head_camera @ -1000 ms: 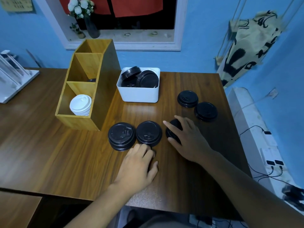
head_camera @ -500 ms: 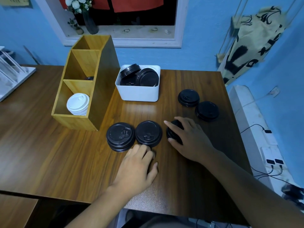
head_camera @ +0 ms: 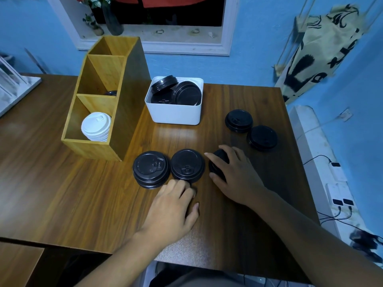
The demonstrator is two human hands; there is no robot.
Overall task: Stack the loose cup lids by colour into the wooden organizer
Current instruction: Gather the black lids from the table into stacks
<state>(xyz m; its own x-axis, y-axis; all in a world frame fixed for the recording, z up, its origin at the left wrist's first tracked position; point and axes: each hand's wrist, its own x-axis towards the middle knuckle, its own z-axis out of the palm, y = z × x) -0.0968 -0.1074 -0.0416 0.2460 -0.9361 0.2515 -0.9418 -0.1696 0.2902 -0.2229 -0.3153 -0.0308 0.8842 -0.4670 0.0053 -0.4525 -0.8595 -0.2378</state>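
Note:
The wooden organizer (head_camera: 128,112) stands at the back left. Its front compartment holds a stack of white lids (head_camera: 95,126), and a black lid (head_camera: 110,93) peeks out of the middle one. A stack of black lids (head_camera: 150,168) and a single black lid (head_camera: 187,165) lie in front of it. My left hand (head_camera: 173,210) lies just before them with fingers curled over a dark lid edge (head_camera: 194,193), mostly hidden. My right hand (head_camera: 236,177) grips another black lid (head_camera: 217,162) between index finger and thumb. Two more black lids (head_camera: 238,120) (head_camera: 262,137) lie at the right.
A white bin (head_camera: 176,113) with several black lids stands behind the middle of the wooden table (head_camera: 62,193). A white rack (head_camera: 14,88) sits at the far left. The table's right edge borders a white unit with cables (head_camera: 331,183).
Both hands stay where they were on the lids. Only the view has shifted slightly.

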